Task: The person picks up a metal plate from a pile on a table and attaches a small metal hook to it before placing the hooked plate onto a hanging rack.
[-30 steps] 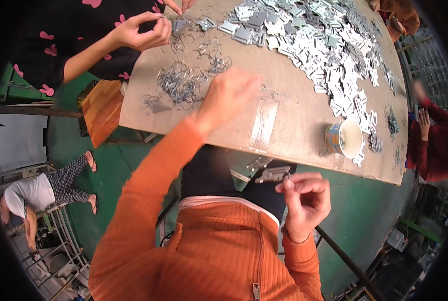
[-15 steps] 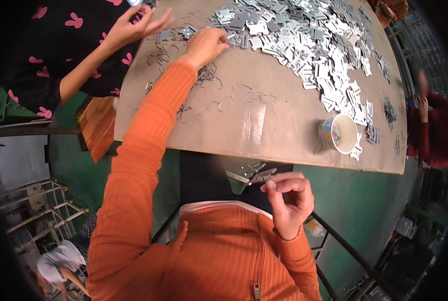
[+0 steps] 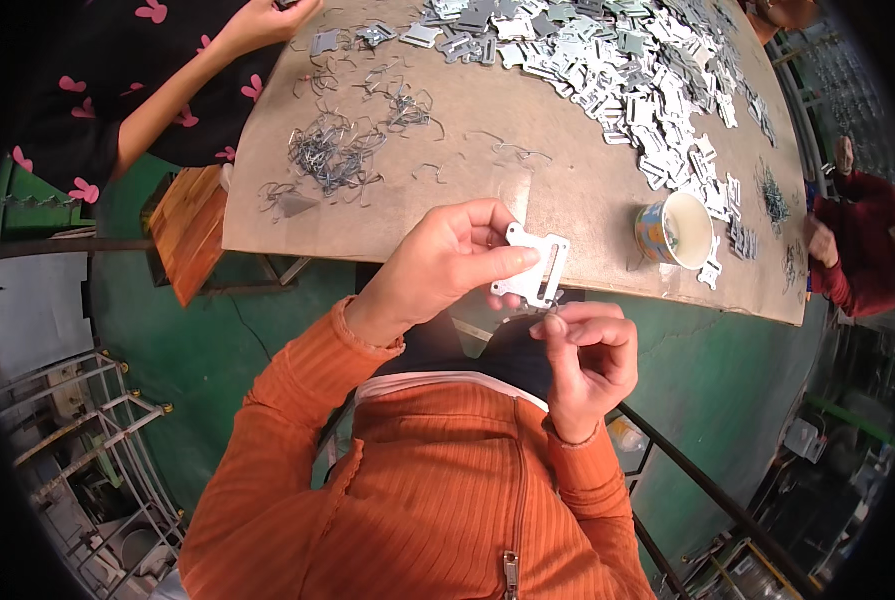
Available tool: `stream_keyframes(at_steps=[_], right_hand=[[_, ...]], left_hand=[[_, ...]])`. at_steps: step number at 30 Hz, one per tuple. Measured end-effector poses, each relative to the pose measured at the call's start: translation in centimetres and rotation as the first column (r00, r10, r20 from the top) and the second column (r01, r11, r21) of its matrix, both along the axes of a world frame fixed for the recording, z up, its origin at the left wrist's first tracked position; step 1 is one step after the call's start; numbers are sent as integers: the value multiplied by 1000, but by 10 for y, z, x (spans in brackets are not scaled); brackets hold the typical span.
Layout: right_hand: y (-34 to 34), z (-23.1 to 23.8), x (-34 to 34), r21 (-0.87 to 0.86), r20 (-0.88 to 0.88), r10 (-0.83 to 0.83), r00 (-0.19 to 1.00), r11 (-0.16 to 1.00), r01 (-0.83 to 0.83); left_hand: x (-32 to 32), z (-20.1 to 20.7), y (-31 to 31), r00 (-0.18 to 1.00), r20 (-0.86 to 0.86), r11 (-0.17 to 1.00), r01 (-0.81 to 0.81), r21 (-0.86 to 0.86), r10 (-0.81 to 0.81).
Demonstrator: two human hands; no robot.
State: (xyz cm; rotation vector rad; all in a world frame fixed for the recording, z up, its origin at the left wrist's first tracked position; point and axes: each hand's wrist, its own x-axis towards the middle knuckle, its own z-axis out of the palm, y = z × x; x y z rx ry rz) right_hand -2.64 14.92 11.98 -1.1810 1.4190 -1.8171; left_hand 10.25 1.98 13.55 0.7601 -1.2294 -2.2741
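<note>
My left hand (image 3: 442,262) is closed on a flat silver metal plate (image 3: 529,270) with slots and rounded corner tabs, thumb on top. It holds the plate over the table's near edge, above my lap. My right hand (image 3: 589,365) pinches a small thin wire piece (image 3: 554,303) between thumb and index finger, right by the plate's lower edge. The wire's shape is mostly hidden by the fingers. Whether wire and plate touch, I cannot tell.
Many similar plates (image 3: 607,75) are heaped across the far table (image 3: 417,215). Bent wires (image 3: 332,150) lie in a tangle at left. A paper cup (image 3: 675,232) stands near the right front edge. A co-worker's hand (image 3: 262,25) is at far left; another person (image 3: 857,240) is at right.
My left hand has come back from the far plates to the near edge, now with a plate in it. My right hand has moved slightly up and stays pinched. The co-worker's hand has moved away.
</note>
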Motion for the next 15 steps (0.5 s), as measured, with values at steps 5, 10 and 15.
stream_keyframes(at_steps=[5, 10, 15], right_hand=[[2, -4, -1, 5, -57, -8, 998, 1000, 9], [-1, -12, -10, 28, -332, 36, 943, 999, -29], [-36, -17, -33, 115, -255, 10, 967, 993, 20]], left_hand=[[0, 2, 3, 999, -31, 999, -25, 33, 26], [9, 7, 19, 985, 19, 889, -147, -434, 173], [19, 10, 25, 968, -5, 641, -172, -748, 253]])
